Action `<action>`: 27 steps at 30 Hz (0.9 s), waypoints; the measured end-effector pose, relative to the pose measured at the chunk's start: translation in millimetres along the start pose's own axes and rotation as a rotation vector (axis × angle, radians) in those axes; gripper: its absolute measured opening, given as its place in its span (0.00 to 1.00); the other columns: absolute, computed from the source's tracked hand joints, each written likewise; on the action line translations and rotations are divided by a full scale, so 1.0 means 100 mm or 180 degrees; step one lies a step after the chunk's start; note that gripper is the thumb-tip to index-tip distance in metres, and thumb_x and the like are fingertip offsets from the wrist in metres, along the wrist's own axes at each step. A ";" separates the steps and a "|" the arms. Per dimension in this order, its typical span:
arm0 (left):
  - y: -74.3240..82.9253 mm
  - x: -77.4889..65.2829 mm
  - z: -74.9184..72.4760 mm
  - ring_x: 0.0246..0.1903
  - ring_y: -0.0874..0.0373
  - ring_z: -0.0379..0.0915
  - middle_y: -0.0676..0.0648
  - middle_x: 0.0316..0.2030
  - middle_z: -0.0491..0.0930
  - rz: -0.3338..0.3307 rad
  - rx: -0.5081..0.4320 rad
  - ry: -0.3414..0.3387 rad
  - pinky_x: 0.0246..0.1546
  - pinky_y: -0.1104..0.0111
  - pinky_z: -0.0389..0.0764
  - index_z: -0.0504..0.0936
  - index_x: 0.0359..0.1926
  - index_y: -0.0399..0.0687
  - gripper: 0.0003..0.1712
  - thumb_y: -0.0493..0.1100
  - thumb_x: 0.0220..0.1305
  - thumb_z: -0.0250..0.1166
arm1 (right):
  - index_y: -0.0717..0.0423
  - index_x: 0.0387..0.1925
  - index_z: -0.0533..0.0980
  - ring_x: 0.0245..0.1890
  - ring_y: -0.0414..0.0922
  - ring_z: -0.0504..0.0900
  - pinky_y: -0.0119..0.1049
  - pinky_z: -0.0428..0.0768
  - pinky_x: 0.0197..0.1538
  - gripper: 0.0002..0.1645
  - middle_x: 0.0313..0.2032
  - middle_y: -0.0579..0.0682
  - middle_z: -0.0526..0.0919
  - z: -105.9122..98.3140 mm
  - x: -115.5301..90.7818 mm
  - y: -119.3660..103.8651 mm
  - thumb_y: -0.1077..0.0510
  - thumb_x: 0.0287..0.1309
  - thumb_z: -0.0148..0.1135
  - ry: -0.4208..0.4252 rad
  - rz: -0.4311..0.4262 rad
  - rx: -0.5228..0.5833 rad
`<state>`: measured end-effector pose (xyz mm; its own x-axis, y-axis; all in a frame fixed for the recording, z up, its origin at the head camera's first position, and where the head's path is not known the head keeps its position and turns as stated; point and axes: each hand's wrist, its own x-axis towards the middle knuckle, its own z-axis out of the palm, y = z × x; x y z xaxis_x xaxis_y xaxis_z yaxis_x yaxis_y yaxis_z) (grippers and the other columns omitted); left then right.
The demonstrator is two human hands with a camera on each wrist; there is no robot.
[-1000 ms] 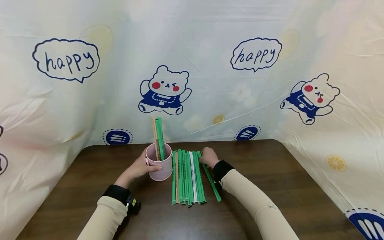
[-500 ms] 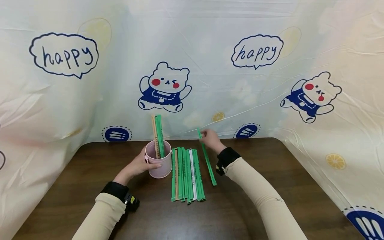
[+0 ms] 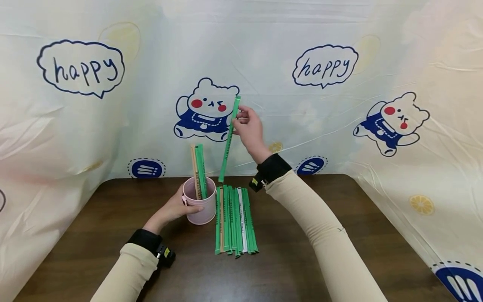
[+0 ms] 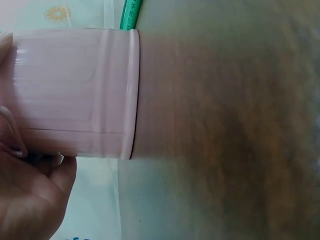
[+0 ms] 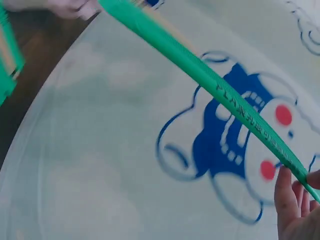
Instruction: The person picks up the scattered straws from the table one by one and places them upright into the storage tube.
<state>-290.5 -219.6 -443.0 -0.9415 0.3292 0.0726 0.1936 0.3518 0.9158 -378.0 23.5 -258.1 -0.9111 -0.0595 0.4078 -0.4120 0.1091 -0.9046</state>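
My left hand (image 3: 175,208) grips the side of a pink bucket (image 3: 201,213) that stands on the table. Inside the bucket, green and tan wrapped straws (image 3: 202,172) lean upright. Up in the air to the right, my right hand (image 3: 250,128) pinches a green wrapped straw (image 3: 228,144) near its top end; its lower end hangs just right of the bucket's rim. Printed lettering shows along this straw (image 5: 235,105) in the right wrist view. The left wrist view shows the bucket's wall (image 4: 70,90) with the left hand (image 4: 32,195) at its side.
Right of the bucket lies a row of wrapped straws (image 3: 235,222), mostly green, with a tan one and a white one among them. Beneath is a dark brown wooden table (image 3: 181,268). A printed curtain (image 3: 264,54) hangs behind the table's back edge.
My right hand has lifted a green straw off the right end of the row, then carried it up and left, turning it nearly upright. The left hand stays on the bucket.
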 end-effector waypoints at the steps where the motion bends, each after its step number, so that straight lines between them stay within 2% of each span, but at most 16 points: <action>1: 0.00 0.00 0.00 0.71 0.30 0.55 0.29 0.74 0.53 0.0018 0.0009 0.0003 0.69 0.32 0.65 0.39 0.80 0.44 0.62 0.43 0.59 0.74 | 0.60 0.69 0.69 0.46 0.43 0.80 0.42 0.89 0.49 0.28 0.54 0.60 0.79 0.05 -0.01 -0.01 0.66 0.69 0.57 0.0011 -0.0028 0.0042; 4: 0.01 0.01 0.01 0.71 0.31 0.56 0.30 0.74 0.54 0.0071 0.0039 0.0005 0.69 0.33 0.66 0.40 0.80 0.44 0.62 0.44 0.58 0.74 | 0.60 0.69 0.69 0.46 0.43 0.80 0.40 0.89 0.48 0.28 0.53 0.61 0.80 0.20 -0.06 0.01 0.67 0.69 0.57 -0.0026 -0.0085 0.0060; 8: 0.02 0.01 0.03 0.71 0.31 0.57 0.31 0.74 0.55 0.0128 0.0033 0.0035 0.68 0.33 0.67 0.42 0.80 0.44 0.62 0.46 0.57 0.75 | 0.62 0.68 0.70 0.48 0.49 0.80 0.37 0.88 0.45 0.28 0.53 0.62 0.79 0.36 -0.19 0.14 0.68 0.68 0.57 -0.0175 -0.0188 -0.0123; 13: 0.00 0.00 0.06 0.69 0.32 0.61 0.30 0.73 0.59 0.0110 0.0183 0.0212 0.67 0.35 0.70 0.45 0.79 0.40 0.62 0.47 0.56 0.77 | 0.63 0.67 0.70 0.53 0.56 0.82 0.37 0.87 0.46 0.27 0.54 0.63 0.80 0.51 -0.35 0.38 0.69 0.68 0.57 -0.0354 -0.0197 -0.0405; 18: -0.01 -0.01 0.04 0.68 0.31 0.63 0.29 0.71 0.60 0.0151 0.0273 0.0269 0.66 0.37 0.72 0.46 0.79 0.38 0.63 0.45 0.54 0.78 | 0.62 0.68 0.70 0.54 0.56 0.82 0.40 0.83 0.52 0.27 0.54 0.63 0.81 0.62 -0.50 0.59 0.67 0.70 0.56 -0.0531 -0.0118 -0.0598; 22: -0.02 0.01 0.03 0.66 0.34 0.66 0.31 0.69 0.65 0.0313 0.0218 0.0237 0.66 0.39 0.73 0.51 0.78 0.39 0.60 0.43 0.53 0.79 | 0.62 0.69 0.69 0.54 0.55 0.82 0.42 0.82 0.56 0.26 0.54 0.63 0.81 0.68 -0.57 0.69 0.67 0.71 0.55 -0.0618 -0.0122 -0.0714; 27: 0.01 0.03 0.04 0.66 0.34 0.67 0.30 0.69 0.64 0.0248 0.0245 0.0277 0.66 0.39 0.73 0.51 0.77 0.39 0.59 0.43 0.53 0.79 | 0.63 0.68 0.69 0.53 0.56 0.83 0.44 0.82 0.56 0.27 0.52 0.64 0.81 0.71 -0.58 0.75 0.67 0.69 0.56 -0.0590 -0.0105 -0.0761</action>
<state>-292.1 -215.0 -443.9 -0.9425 0.2821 0.1794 0.2846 0.3955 0.8733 -355.9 -35.7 -358.5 -0.8891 -0.2447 0.3869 -0.4519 0.3333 -0.8275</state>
